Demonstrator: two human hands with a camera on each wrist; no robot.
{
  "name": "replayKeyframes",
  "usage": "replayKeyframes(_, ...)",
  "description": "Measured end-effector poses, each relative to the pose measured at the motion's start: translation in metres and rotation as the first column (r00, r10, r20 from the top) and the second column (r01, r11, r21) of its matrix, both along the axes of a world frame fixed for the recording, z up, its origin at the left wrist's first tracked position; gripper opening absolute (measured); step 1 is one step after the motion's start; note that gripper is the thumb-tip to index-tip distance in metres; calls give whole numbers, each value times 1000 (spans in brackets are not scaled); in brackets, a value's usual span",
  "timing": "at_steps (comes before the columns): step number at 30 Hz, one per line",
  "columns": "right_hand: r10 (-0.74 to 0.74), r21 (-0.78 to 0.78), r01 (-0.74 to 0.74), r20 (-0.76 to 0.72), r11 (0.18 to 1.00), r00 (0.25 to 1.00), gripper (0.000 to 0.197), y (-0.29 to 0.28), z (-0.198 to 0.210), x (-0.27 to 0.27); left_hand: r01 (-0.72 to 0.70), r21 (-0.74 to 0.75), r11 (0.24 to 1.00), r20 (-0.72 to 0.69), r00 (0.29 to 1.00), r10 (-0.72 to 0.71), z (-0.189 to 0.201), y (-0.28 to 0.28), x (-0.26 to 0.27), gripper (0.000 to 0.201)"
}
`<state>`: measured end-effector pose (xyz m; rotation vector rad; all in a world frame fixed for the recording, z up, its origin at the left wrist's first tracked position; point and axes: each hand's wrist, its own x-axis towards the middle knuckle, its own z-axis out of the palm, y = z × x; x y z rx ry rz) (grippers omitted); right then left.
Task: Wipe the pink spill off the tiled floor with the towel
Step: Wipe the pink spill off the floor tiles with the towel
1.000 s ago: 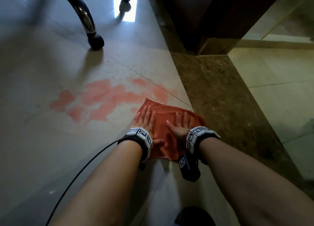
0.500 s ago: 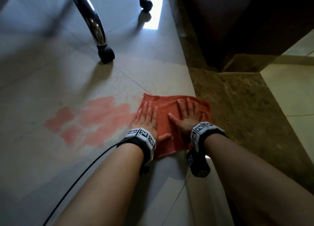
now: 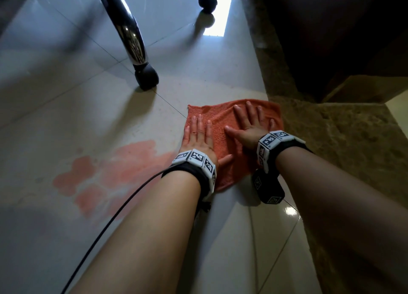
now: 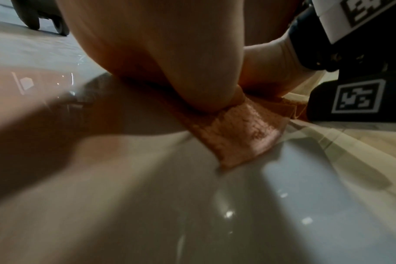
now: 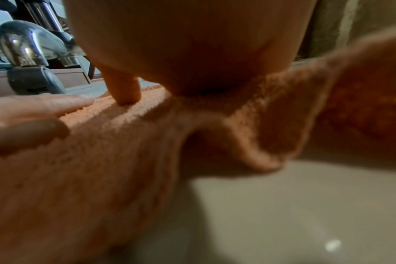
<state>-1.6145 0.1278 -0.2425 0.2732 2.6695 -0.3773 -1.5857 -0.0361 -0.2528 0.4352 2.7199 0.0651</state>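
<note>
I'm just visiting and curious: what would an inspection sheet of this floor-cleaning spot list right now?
Surface: glossy pale tiled floor; a brown stone strip runs along its right side.
Job's things: orange towel lies spread on the floor, its near edge rumpled; pink spill lies uncovered left of the towel.
Clutter: nothing seen.
Grippers: left hand and right hand press flat on the towel, fingers straight.
Cables: a black cable runs from the left wristband toward the bottom of the head view.
Surroundings: chrome chair leg with a black caster beyond the spill; a second caster farther back; dark furniture at upper right.
</note>
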Motion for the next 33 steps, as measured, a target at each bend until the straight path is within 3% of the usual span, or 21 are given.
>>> replayKeyframes(16,-40,24,40,-4,999,999,78,-19,0,-76,-86,37,996,-75,993,88,-7,-12,-72,115)
replayKeyframes(26,-192,-37,193,28,981,981,87,-49,0,-58,-110,37,993,-41,993,112,-4,-27,-68,116)
replayKeyframes(33,-84,13,84,63,996,994,87,-114,13,-31,-197,-29,980,3,980,197,4,-85,-50,118)
